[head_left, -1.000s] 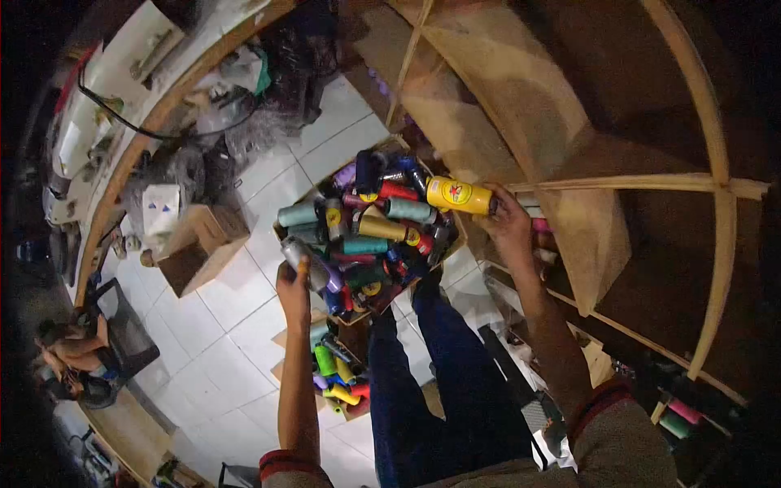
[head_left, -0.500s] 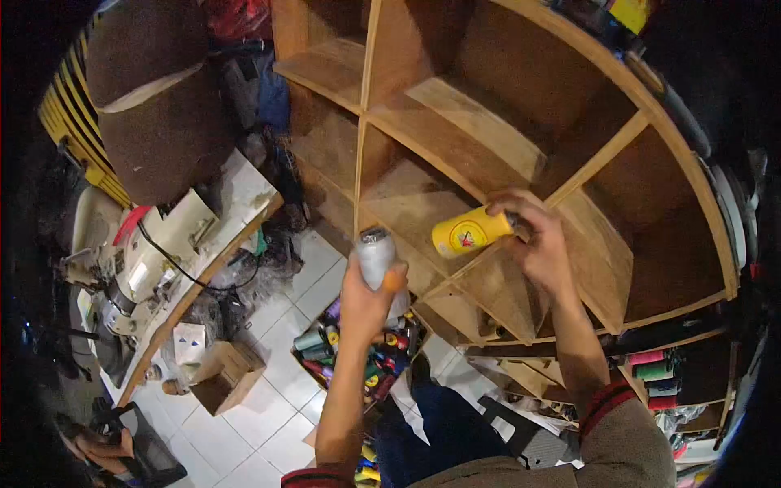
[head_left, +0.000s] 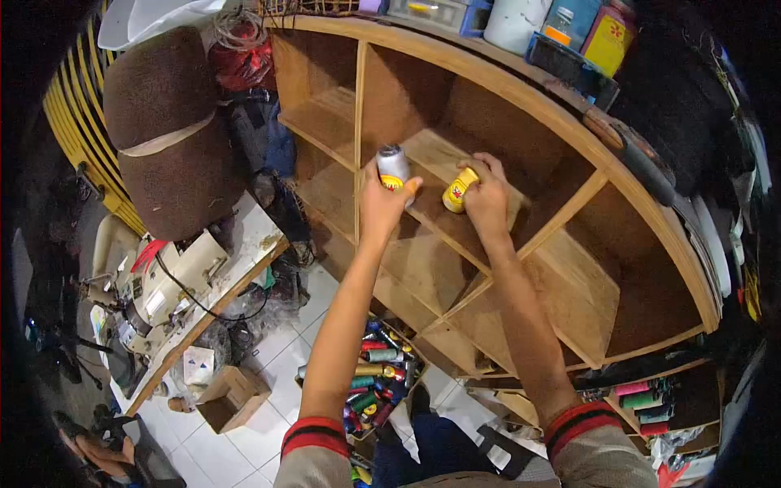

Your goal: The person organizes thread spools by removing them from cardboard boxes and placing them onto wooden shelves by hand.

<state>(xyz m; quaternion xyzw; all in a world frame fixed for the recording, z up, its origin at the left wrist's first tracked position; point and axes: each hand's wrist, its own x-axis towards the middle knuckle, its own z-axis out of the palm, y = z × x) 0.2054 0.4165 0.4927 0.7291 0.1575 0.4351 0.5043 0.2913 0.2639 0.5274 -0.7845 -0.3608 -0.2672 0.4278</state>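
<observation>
My left hand [head_left: 384, 207] is closed around a grey thread spool [head_left: 392, 161] with a yellow label, held upright in front of the wooden shelf unit [head_left: 482, 55]. To its right, my right hand [head_left: 488, 195] grips a yellow thread spool [head_left: 455, 195] that is tilted, its label facing me. Both spools are level with an upper compartment; whether either touches the shelf board, I cannot tell. Below my forearms, a box on the floor holds many coloured thread spools [head_left: 381, 355].
At left, a sewing machine [head_left: 175, 285] sits on a table [head_left: 252, 236] beside a brown padded chair [head_left: 167, 130]. A small open cardboard box [head_left: 232, 398] is on the tiled floor. Bottles and containers [head_left: 521, 20] line the shelf top. More spools [head_left: 643, 398] lie at lower right.
Both hands have moved up and forward with their spools, from the lower compartments to an upper one. The yellow spool has shifted left and turned more upright. The view has tilted up.
</observation>
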